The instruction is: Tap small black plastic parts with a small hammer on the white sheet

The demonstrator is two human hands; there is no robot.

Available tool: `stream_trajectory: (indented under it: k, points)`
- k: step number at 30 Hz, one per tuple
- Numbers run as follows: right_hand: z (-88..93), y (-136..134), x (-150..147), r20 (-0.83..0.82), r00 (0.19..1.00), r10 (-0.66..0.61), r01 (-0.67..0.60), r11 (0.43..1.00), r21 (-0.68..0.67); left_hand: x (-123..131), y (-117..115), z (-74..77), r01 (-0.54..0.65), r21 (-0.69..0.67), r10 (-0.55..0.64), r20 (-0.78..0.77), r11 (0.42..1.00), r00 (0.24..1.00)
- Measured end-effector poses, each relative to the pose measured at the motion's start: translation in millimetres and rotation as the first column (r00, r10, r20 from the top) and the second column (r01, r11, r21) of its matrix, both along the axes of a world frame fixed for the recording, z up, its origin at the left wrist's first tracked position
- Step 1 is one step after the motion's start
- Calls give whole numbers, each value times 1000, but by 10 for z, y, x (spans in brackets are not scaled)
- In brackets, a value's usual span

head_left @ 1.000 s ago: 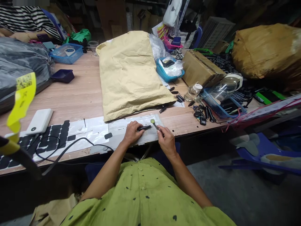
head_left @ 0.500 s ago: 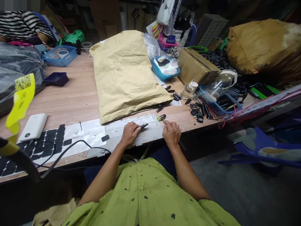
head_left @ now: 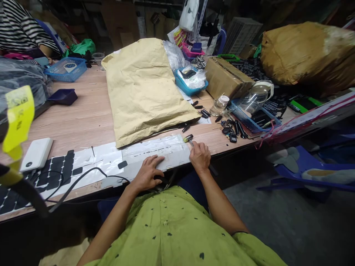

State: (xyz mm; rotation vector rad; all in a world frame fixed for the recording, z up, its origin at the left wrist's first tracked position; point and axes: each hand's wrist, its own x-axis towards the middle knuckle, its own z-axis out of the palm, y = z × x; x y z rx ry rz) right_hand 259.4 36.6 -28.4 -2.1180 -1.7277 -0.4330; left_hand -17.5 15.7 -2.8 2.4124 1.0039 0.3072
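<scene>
My right hand (head_left: 200,156) is closed around the thin handle of a small hammer (head_left: 188,138), whose head is part black, part yellow-green. It rests by the front edge of the table, at the right end of a white board strip (head_left: 163,150). At the strip's lower edge is my left hand (head_left: 149,173), fingers stretched out and thumb apart, with nothing visible in it. Its underside and the space below it are partly hidden. A large tan paper bag (head_left: 149,85) lies just beyond both hands.
To the left are a white power bank (head_left: 37,154), a black cable (head_left: 95,169) and black stickers on white sheets (head_left: 94,155). On the right lie a jar (head_left: 219,107), keys (head_left: 229,129) and a blue basket (head_left: 256,118). A person in a striped sleeve (head_left: 41,27) sits far left.
My left hand has drawn back toward me and opened; the slim black piece it held is out of sight. My right hand still grips the hammer. The view has shifted slightly.
</scene>
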Motion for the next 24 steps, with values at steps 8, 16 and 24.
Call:
stream_trajectory:
  k: [8, 16, 24]
  points:
    - [31, -14, -19, -53, 999, 10, -11, 1000, -21, 104, -15, 62, -78, -7, 78, 105, 997, 991]
    - [53, -24, -86, -74, 997, 15, -19, 998, -52, 747, 950, 142, -348, 3, 341, 183, 938, 922]
    - [36, -44, -176, -41, 999, 22, -25, 998, -50, 1372, 1600, 176, -482, 86, 481, 32, 872, 876]
